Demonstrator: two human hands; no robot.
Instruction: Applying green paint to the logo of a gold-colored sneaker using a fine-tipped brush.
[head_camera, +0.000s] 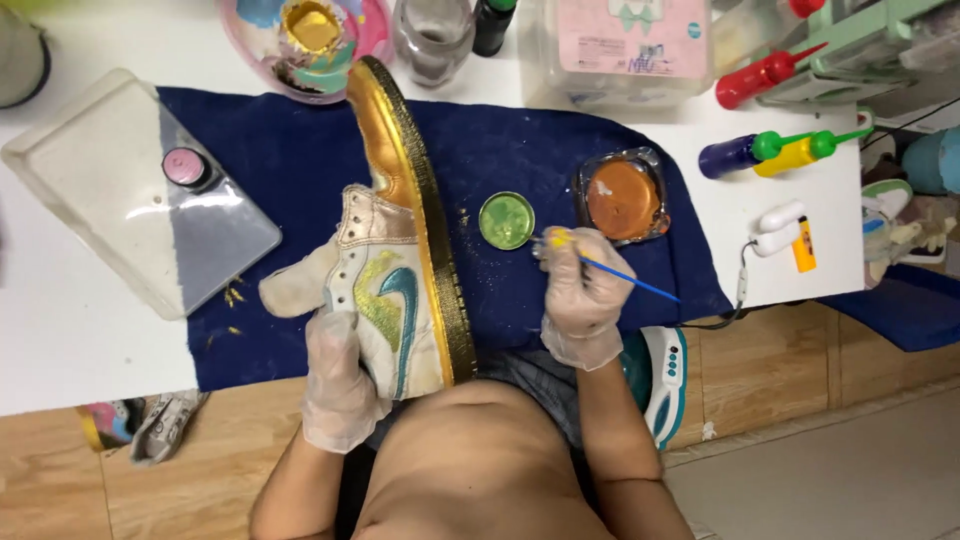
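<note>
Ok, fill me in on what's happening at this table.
A person in thin gloves is painting a sneaker. The left hand holds it on its side over a dark blue cloth, gold sole facing right. The right hand pinches a blue-handled brush, tip beside a small pot of green paint. A dish of orange-brown paint sits beside it, squeeze bottles further right.

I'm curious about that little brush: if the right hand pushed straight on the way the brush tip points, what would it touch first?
Most likely the small round dish of green paint. The right hand holds a thin blue brush aimed up and left, its tip near that dish's rim. Height above the blue cloth is hard to judge.
</note>
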